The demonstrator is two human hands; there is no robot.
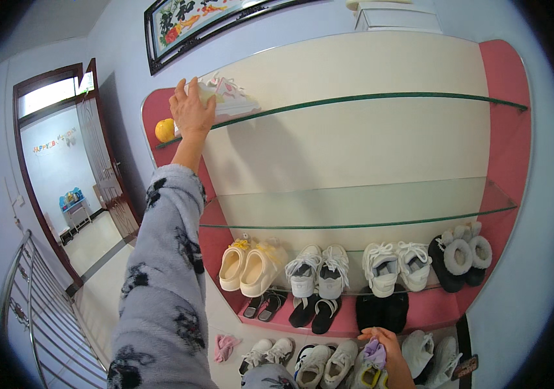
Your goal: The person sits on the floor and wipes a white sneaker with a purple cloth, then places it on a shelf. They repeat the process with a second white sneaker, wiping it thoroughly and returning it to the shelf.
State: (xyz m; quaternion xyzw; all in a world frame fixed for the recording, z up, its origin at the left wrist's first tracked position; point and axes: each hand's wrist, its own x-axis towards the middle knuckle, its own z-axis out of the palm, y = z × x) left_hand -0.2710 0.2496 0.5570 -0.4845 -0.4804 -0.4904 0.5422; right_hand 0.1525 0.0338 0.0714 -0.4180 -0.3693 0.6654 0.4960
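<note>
My left hand (192, 113) reaches up to the left end of the top glass shelf (354, 99). Its thumb and fingers are around a white sneaker with pink details (233, 99), and the hand hides part of it. Beside this hand, a yellow round fruit-like object (164, 130) sits at the shelf's left end. Low in the view, my right hand (389, 351) grips a crumpled purple cloth (375, 353). Just below that cloth is a light shoe with a yellow-edged opening (370, 375), partly cut off by the frame.
Cream clogs (263, 270), white lace-up sneakers (333, 270) and fur-trimmed slippers (454, 257) line the lower shelf. Black sandals (325, 313) stand beneath. More shoes (340, 362) and a pink cloth (226, 347) lie on the floor. A metal railing (31, 287) and doorway are left.
</note>
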